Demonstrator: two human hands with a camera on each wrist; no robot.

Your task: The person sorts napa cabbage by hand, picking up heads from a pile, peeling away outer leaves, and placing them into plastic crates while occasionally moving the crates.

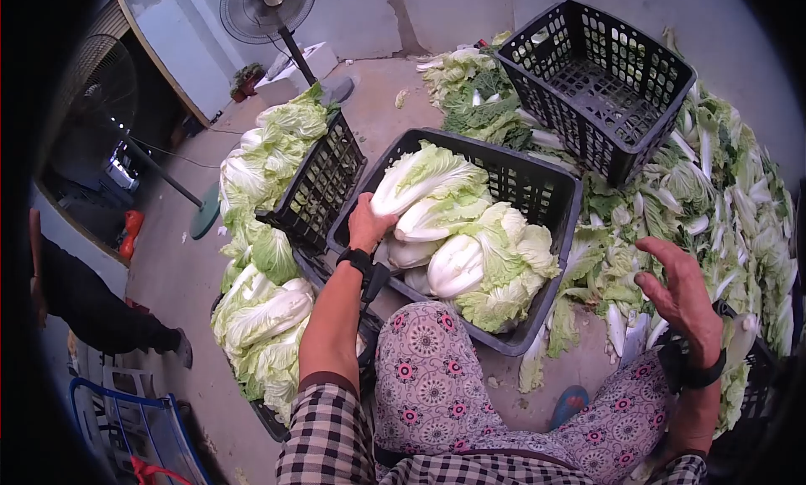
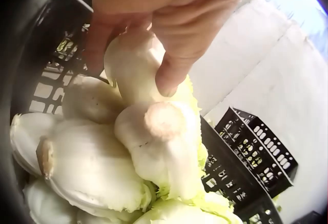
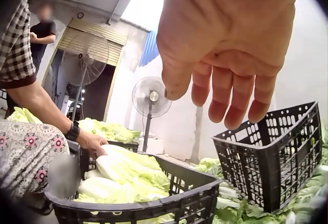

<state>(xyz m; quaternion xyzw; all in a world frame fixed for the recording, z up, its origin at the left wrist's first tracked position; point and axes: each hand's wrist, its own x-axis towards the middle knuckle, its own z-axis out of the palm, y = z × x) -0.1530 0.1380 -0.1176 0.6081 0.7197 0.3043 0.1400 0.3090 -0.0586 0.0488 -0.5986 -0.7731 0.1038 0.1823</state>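
Note:
My left hand (image 1: pixel 368 225) grips the white base of a napa cabbage (image 1: pixel 428 178) at the left side of a black plastic crate (image 1: pixel 554 296). In the left wrist view, the thumb and fingers straddle that cabbage (image 2: pixel 134 75), and other cabbages (image 2: pixel 92 165) lie beside and below it, bases toward the camera. A further cabbage (image 1: pixel 457 267) sits at the crate's front. My right hand (image 1: pixel 684 296) hangs in the air right of the crate, holding nothing. Its fingers are loosely bent in the right wrist view, above the crate's level.
A second black crate (image 1: pixel 617 153) rests on a wide heap of loose cabbage leaves (image 1: pixel 705 199) at right. More cabbages (image 1: pixel 260 317) fill crates at left. Two standing fans (image 1: pixel 267 10) are behind. Another person (image 3: pixel 43 37) stands at the far left.

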